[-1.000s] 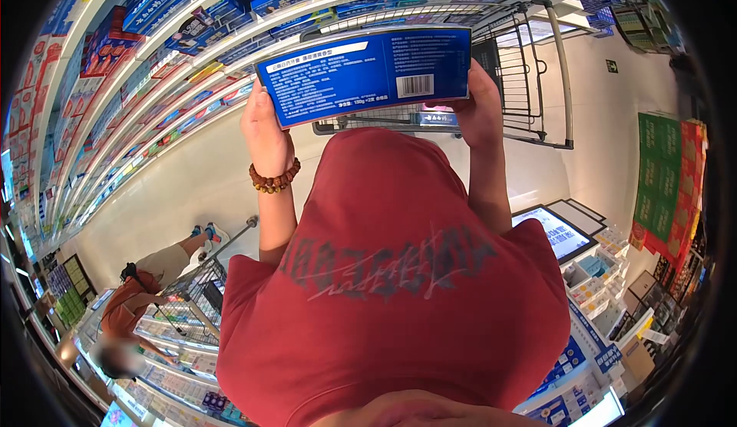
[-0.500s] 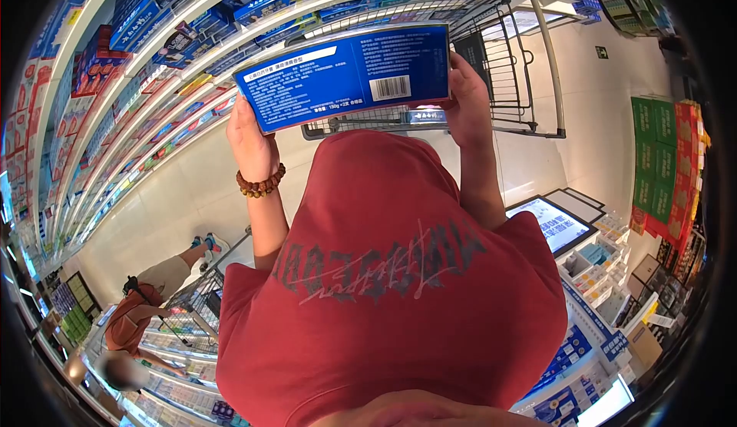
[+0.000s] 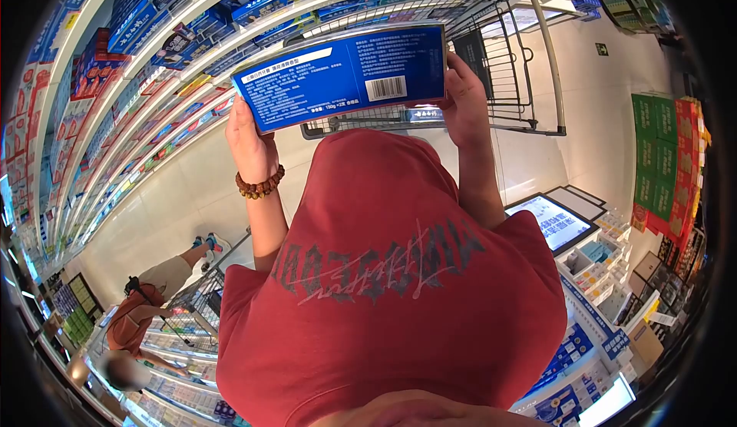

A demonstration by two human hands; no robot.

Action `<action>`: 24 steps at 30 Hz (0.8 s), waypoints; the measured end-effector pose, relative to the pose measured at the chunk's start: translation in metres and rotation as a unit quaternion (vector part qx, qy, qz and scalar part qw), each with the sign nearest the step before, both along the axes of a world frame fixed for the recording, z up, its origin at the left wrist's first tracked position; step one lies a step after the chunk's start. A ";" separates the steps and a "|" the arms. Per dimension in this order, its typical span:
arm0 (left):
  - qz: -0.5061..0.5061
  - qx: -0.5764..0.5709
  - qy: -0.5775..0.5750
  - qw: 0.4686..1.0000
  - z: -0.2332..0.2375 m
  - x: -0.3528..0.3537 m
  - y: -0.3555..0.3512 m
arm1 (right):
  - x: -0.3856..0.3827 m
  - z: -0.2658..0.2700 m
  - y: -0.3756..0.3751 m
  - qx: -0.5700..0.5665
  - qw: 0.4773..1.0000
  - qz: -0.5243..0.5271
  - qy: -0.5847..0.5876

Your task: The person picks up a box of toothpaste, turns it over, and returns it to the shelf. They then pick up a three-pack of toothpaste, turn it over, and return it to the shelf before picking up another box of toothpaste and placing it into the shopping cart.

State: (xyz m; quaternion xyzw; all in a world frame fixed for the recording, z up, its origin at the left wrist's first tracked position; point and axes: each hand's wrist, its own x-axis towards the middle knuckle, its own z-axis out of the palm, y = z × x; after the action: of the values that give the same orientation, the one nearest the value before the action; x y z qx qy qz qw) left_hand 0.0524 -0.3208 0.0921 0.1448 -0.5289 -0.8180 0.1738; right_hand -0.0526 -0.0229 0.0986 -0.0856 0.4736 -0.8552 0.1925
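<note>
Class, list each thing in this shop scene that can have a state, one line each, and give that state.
blue box: lifted off any surface, held at both ends, barcode side facing the camera
left hand: closed on the box's left end
right hand: closed on the box's right end
shopping cart: standing just beyond the box, contents mostly hidden
screen: lit
shelves: stocked with boxes

One view alone is provided, taken from the person's head and aimed forward and steeply down through a fisheye lens. The red shirt (image 3: pixel 391 289) is seen very close, filling the lower middle; the blue box (image 3: pixel 342 77) is caught near, just above it. The shopping cart (image 3: pixel 510 74) and store shelves (image 3: pixel 153 81) are bent around the frame's upper edge.
</note>
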 end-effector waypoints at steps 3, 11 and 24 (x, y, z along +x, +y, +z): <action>0.001 0.070 -0.050 0.996 0.008 -0.008 0.010 | 0.004 -0.009 0.004 0.065 0.994 -0.011 0.093; -0.147 0.362 -0.229 0.891 -0.094 -0.015 0.009 | 0.020 0.020 -0.059 0.144 0.856 0.073 0.491; -0.323 0.345 -0.397 0.787 -0.203 0.011 0.008 | -0.003 -0.034 -0.055 0.166 0.874 0.160 0.427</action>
State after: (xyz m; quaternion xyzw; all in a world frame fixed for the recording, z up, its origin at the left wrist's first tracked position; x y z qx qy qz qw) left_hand 0.0633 -0.3126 -0.1105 0.3274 -0.2495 -0.8248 -0.3877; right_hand -0.0553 -0.0781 0.0648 -0.4839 0.6247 -0.6015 0.1173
